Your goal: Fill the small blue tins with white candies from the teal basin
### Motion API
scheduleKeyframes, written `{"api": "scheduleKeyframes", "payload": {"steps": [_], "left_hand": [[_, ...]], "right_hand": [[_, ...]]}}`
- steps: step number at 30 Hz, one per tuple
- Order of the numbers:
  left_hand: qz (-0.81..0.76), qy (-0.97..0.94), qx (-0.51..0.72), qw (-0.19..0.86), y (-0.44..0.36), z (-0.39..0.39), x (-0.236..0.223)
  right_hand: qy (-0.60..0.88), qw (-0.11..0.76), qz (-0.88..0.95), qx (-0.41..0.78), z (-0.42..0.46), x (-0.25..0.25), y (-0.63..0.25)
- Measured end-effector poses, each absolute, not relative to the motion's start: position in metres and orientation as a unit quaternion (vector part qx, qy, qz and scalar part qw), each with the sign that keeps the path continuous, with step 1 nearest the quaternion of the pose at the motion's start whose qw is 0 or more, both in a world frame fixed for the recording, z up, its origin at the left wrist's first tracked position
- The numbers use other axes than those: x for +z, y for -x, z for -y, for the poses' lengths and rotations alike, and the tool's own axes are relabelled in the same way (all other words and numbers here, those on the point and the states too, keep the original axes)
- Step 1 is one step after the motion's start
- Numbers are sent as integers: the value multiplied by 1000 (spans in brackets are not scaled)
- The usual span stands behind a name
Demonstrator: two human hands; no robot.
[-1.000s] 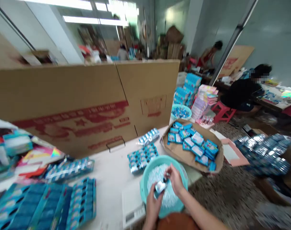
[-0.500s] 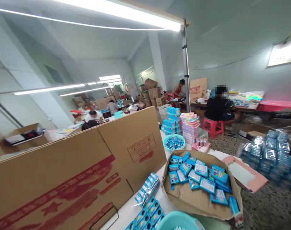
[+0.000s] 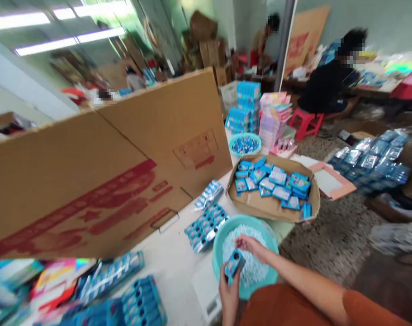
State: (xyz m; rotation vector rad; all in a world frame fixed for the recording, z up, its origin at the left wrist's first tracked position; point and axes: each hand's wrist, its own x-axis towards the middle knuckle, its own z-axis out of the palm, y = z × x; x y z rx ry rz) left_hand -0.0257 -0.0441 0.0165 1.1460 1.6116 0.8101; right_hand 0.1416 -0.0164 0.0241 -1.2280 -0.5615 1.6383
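Note:
My left hand [image 3: 229, 286] grips a small blue box [image 3: 234, 263] with a dark round hole in its end, held above the near rim of a turquoise basin [image 3: 218, 253]. Many small white pieces [image 3: 253, 273] fill the basin. Just beyond the box is my right hand [image 3: 248, 244], over the white pieces with its fingers curled together. Whatever those fingers hold, if anything, is too small and blurred to make out. Left of the basin, blue boxes [image 3: 207, 226] stand in rows with their round holes showing.
Behind the basin, a cardboard tray [image 3: 249, 203] holds loose blue boxes. A tall cardboard panel [image 3: 124, 181] borders the left side. A smaller basin [image 3: 244, 144] and a pink stack [image 3: 273, 118] stand farther back. A person [image 3: 328, 81] sits at the back right.
The view has tilted down toward the table. Both my hands, the held blue box and most of the turquoise basin now show; earlier the hands were out of view.

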Motion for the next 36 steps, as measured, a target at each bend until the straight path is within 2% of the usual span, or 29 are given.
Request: {"api": "scheduleKeyframes", "payload": {"steps": [2, 3, 7, 12, 17, 20, 27, 36], "left_hand": [[-648, -468, 317, 510, 34, 61, 18], [-649, -464, 314, 514, 36, 66, 20], [-669, -447, 323, 499, 47, 75, 28], [-694, -410, 332, 490, 66, 90, 26], [-706, -391, 353, 474, 76, 105, 27], [-715, -388, 357, 459, 78, 111, 32], [-734, -382, 356, 435, 80, 115, 36], [-715, -417, 341, 445, 68, 105, 40]], "right_hand": [[602, 410, 294, 619, 17, 4, -153], [664, 334, 361, 563, 19, -10, -158], [699, 228, 416, 536, 31, -59, -170], [682, 207, 493, 499, 14, -85, -156], [597, 181, 673, 398, -22, -99, -120], [568, 164, 711, 381, -26, -103, -107], [530, 75, 716, 448, 14, -99, -116], [578, 80, 590, 558, 64, -92, -130]]}}
